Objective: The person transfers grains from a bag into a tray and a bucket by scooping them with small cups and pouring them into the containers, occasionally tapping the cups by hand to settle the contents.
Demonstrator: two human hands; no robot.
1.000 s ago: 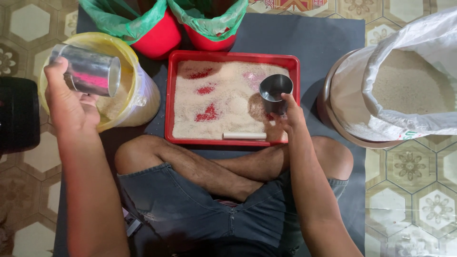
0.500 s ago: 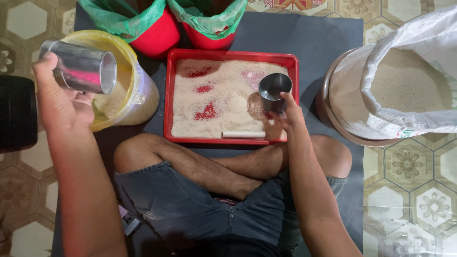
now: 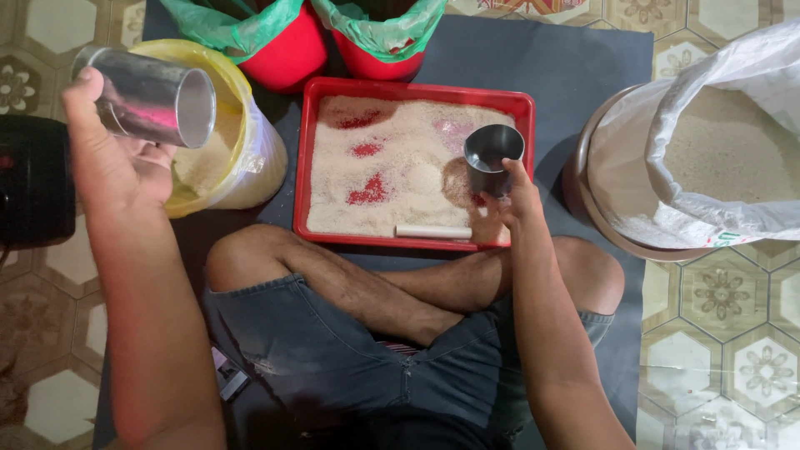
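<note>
My left hand (image 3: 112, 162) grips a large metal cup (image 3: 154, 96), tipped on its side with its mouth facing right, above a yellow bucket (image 3: 237, 100) lined with a clear bag of pale grain. My right hand (image 3: 512, 200) holds a small metal cup (image 3: 492, 154) upright over the right side of a red tray (image 3: 412, 87). The tray is covered with pale grain, with red patches of its floor showing. A short white stick (image 3: 433, 232) lies on the grain at the tray's near edge.
Two red buckets (image 3: 292, 54) with green liners stand behind the tray. At the right a metal basin (image 3: 587, 212) holds a white sack of grain (image 3: 717, 158). A black object (image 3: 33, 179) is at the left. My crossed legs rest on a dark mat (image 3: 567, 62).
My left hand has drawn the large cup a little up and left from over the yellow bucket. My right hand and the small cup have barely moved.
</note>
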